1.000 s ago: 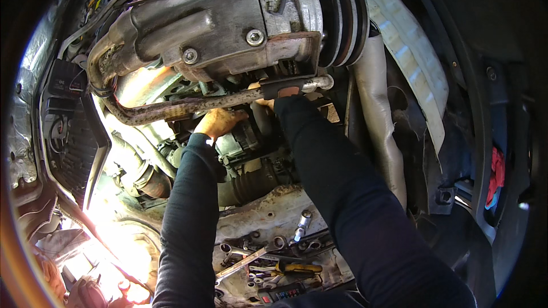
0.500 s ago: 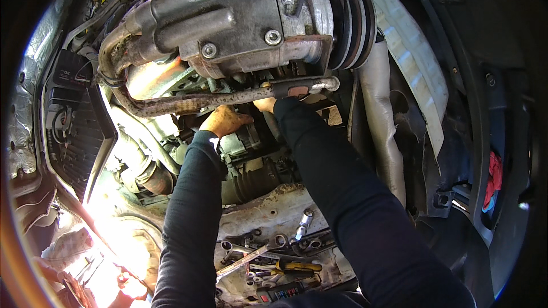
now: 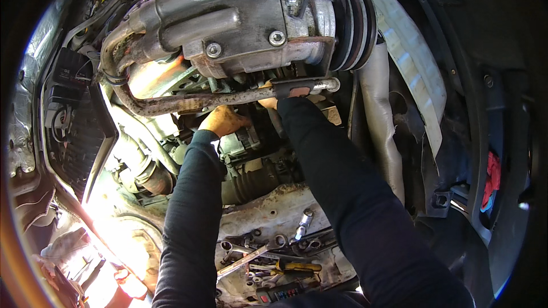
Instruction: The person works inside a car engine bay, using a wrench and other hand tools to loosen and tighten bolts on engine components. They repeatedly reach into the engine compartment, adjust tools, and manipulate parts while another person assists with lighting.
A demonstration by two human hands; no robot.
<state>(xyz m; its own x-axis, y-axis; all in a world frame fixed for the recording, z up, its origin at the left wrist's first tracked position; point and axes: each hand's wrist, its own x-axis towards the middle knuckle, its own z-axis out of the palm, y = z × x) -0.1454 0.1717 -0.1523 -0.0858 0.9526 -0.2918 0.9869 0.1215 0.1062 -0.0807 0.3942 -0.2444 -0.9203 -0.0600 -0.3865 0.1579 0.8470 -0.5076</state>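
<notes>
Both my arms, in dark sleeves, reach into an engine bay. My left hand (image 3: 223, 121) is just below a rusty metal pipe (image 3: 194, 103), beside a grey metal part (image 3: 240, 141). Its fingers look curled, and the tips go out of sight into the engine parts, so what they hold is hidden. To the right, my right hand (image 3: 268, 100) is mostly covered by the pipe and its dark sleeve (image 3: 294, 89); its fingers cannot be made out. Above both hands lies the large metal engine housing (image 3: 240, 34) with a grooved pulley (image 3: 351, 23) at its right end.
Spanners (image 3: 249, 259), a socket (image 3: 305, 223) and yellow-handled pliers (image 3: 299, 266) lie on the near crossmember (image 3: 257, 214). A silver-wrapped hose (image 3: 379, 125) runs down the right side. A black ribbed box (image 3: 74, 131) stands at left; a red cloth (image 3: 492, 178) is at far right.
The view has shifted very slightly. Both hands stay in nearly the same place among the engine parts.
</notes>
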